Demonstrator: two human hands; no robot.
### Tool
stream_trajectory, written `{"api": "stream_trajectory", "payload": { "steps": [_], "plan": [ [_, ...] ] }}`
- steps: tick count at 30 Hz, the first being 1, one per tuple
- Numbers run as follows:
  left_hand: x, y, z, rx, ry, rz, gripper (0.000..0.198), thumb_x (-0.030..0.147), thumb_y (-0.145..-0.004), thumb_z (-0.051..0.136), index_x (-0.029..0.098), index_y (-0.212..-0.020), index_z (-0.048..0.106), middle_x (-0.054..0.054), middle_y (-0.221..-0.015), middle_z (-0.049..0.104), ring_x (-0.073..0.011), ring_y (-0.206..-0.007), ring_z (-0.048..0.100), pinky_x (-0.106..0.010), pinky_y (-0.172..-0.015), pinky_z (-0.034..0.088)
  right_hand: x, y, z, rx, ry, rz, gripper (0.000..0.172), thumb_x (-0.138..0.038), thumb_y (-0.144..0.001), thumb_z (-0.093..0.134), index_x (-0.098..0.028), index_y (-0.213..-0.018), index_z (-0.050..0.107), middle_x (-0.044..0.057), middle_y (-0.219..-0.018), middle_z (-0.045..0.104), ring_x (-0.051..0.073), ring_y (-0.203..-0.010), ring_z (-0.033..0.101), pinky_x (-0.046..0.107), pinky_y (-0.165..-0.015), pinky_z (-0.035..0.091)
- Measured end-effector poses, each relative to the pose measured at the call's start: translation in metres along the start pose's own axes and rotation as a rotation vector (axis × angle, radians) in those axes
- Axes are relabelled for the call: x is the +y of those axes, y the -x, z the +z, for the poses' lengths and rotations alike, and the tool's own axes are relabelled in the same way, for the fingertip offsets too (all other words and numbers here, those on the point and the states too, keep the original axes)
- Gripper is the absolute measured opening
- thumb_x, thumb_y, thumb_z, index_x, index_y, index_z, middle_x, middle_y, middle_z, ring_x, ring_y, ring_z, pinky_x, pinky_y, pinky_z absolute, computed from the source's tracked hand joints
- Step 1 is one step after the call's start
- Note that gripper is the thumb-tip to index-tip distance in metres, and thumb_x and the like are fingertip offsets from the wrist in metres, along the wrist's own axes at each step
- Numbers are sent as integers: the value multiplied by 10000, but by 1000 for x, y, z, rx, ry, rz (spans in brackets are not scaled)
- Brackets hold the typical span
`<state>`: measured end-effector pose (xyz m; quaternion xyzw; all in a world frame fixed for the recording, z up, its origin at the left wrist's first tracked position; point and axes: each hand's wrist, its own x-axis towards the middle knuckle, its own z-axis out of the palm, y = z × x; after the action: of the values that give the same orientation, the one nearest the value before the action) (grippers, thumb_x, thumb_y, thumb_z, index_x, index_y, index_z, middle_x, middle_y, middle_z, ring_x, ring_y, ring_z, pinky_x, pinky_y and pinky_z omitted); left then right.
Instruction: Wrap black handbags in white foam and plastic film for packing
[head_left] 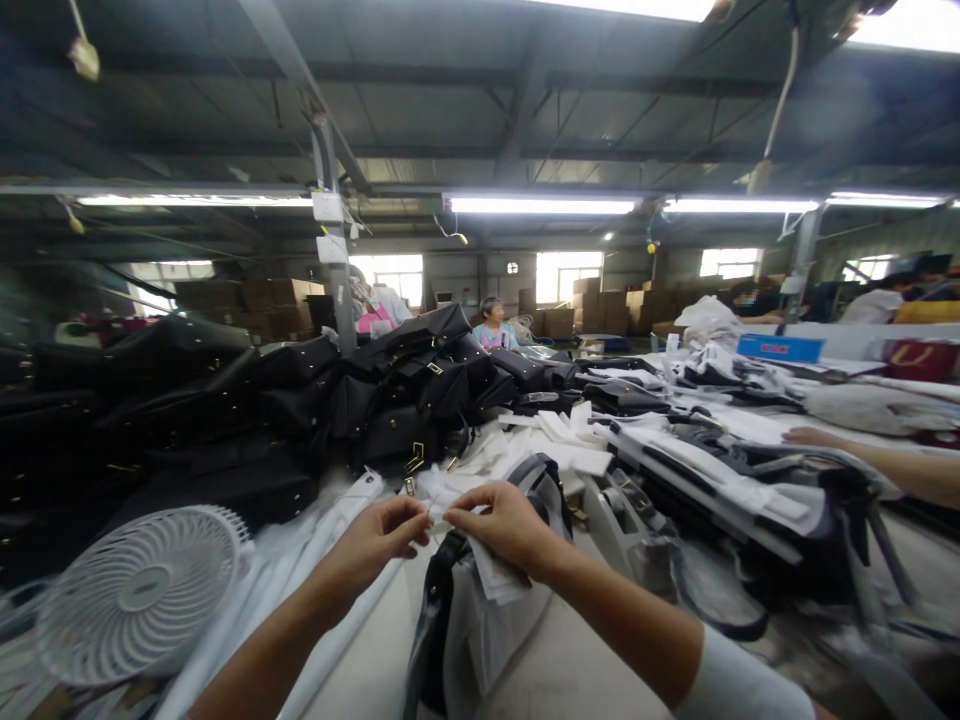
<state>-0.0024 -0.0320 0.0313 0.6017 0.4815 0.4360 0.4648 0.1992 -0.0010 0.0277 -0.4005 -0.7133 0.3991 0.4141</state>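
Note:
My left hand (390, 530) and my right hand (501, 525) meet fingertip to fingertip above the table. The left thumb and fingers are pinched together; what lies between them is too small to make out. Under my right hand hang thin white sheets (495, 575), with that thumb and its fingers closed on their upper edge. Just below stands a dark bag (436, 610) with a black strap, its side covered in pale wrapping. A grey-black strap loop (541, 475) rises behind my right hand.
Black bags (390, 420) with gold fittings are heaped at the left and back. A white fan (142, 595) stands front left. White foam pieces (555, 440), a tape dispenser (619, 515) and a wrapped bag (720, 490) lie right. A co-worker's arm (847, 455) reaches in there.

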Motion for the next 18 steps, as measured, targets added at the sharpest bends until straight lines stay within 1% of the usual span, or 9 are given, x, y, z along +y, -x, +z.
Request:
{"api": "stream_trajectory", "payload": {
  "steps": [3,6,8,10,12,15,16,18],
  "plan": [
    [2,4,3,-26,110,-43,349,512,-737,752,185,-816,661,-36,-887,688,-184,-894,610,-285,-809,459,-1,0,1,-61,-260,126,233,-348,-728,765,-150,-849,787,24,-743,737,141,-674,621,240,-675,459],
    [0,6,8,-53,243,-71,324,486,-743,761,184,-797,655,-34,-885,695,-167,-883,632,-295,-880,468,-2,3,0,-109,-411,207,339,-439,-770,733,-137,-924,755,33,-763,724,127,-622,616,249,-648,486],
    [-1,6,11,-57,331,-84,297,470,-755,757,198,-813,654,-23,-879,708,-156,-868,653,-303,-914,475,-3,7,-1,-134,-546,256,393,-496,-819,679,-127,-948,726,54,-814,725,131,-658,644,254,-688,512],
    [-1,7,14,-53,402,-84,279,446,-753,768,210,-865,668,-25,-943,727,-152,-891,667,-297,-936,480,-4,12,-4,-167,-778,331,389,-491,-856,644,-121,-962,704,71,-871,726,136,-739,675,250,-770,522],
    [0,8,18,-55,461,-79,294,383,-734,801,208,-941,688,-49,-1051,728,-161,-952,671,-278,-941,487,-6,19,-8,-180,-1001,369,336,-418,-855,661,-110,-985,693,91,-943,729,148,-836,692,251,-857,513],
    [0,8,22,-27,531,-76,346,269,-701,836,190,-1013,709,-66,-1136,714,-175,-1010,666,-236,-908,510,-6,26,-11,-179,-1147,318,289,-240,-769,709,-88,-1015,696,121,-1047,725,173,-945,688,269,-935,491],
    [-2,8,23,-6,543,-82,356,246,-698,838,191,-1027,714,-63,-1140,714,-175,-1008,668,-224,-885,521,-6,28,-12,-184,-1164,297,308,-172,-718,711,-87,-1015,701,121,-1068,724,171,-955,685,255,-930,488],
    [-6,6,25,46,562,-90,363,229,-696,839,199,-1038,722,-55,-1137,717,-174,-996,675,-213,-854,536,-4,31,-10,-190,-1160,266,406,-68,-614,694,-110,-1017,714,99,-1100,722,149,-941,681,210,-876,490]
  ]
}}
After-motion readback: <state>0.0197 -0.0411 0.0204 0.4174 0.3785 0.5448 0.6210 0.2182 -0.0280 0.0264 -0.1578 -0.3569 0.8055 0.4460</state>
